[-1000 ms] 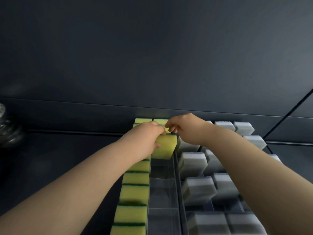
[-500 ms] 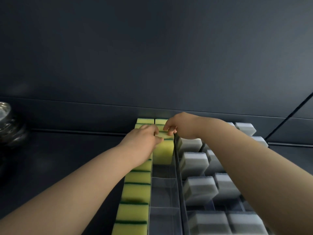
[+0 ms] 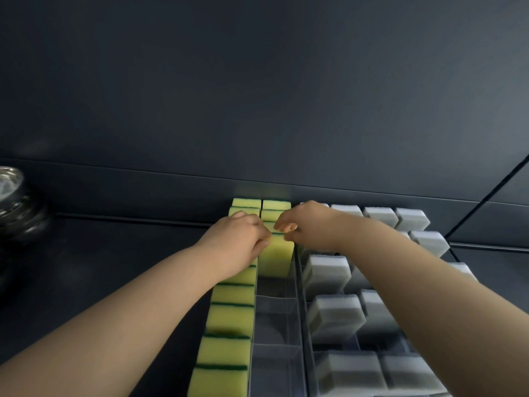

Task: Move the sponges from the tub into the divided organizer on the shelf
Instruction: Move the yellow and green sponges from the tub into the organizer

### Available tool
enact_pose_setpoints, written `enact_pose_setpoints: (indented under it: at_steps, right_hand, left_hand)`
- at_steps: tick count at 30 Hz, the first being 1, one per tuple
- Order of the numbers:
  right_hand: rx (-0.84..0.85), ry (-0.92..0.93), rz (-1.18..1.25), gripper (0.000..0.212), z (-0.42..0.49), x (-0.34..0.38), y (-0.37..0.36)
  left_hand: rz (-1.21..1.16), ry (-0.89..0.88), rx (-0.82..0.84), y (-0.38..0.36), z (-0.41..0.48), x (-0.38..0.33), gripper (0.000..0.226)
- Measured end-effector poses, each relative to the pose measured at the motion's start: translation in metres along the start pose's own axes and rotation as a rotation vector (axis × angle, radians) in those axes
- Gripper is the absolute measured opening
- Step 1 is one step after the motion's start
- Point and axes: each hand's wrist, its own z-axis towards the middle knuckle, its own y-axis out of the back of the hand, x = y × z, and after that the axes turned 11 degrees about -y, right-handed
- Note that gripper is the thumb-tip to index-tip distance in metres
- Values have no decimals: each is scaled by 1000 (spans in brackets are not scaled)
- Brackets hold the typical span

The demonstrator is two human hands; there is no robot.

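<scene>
Toward the back of the dark shelf (image 3: 114, 267), a yellow sponge (image 3: 276, 256) stands upright in the second column of the clear divided organizer (image 3: 299, 285), just in front of two more yellow ones at the far end. The left hand (image 3: 237, 239) has its fingers curled over the sponge's upper left corner, thumb against its side, and the right hand (image 3: 309, 227) pinches the upper right corner. A filled row of yellow sponges (image 3: 232, 319) runs down the column to the left, partly under the left forearm. Nearer compartments of the second column show bare plastic. Grey sponges (image 3: 335, 316) sit tilted in compartments to the right. Stacked metal bowls (image 3: 14, 207) rest at the far left.
</scene>
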Motion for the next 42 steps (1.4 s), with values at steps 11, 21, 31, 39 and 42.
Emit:
enact_pose_setpoints:
  at_steps: [11, 21, 31, 39, 42]
  right_hand:
    - [-151, -50, -189, 18, 3, 20, -16]
    - [-633, -79, 316, 26, -59, 22, -3]
    - [-906, -96, 419, 33, -209, -19, 12]
    - [-953, -486, 403, 45, -400, -154, -54]
    - [-919, -662, 474, 39, -465, -203, -96]
  left_hand:
    - [-25, -36, 31, -1, -16, 2, 34]
    - [-162, 89, -287, 56, -37, 0, 35]
    - [98, -131, -557, 101, -34, -142, 30]
    - [-2, -361, -462, 36, 8, -342, 35]
    - [-201, -397, -342, -18, 24, -412, 32]
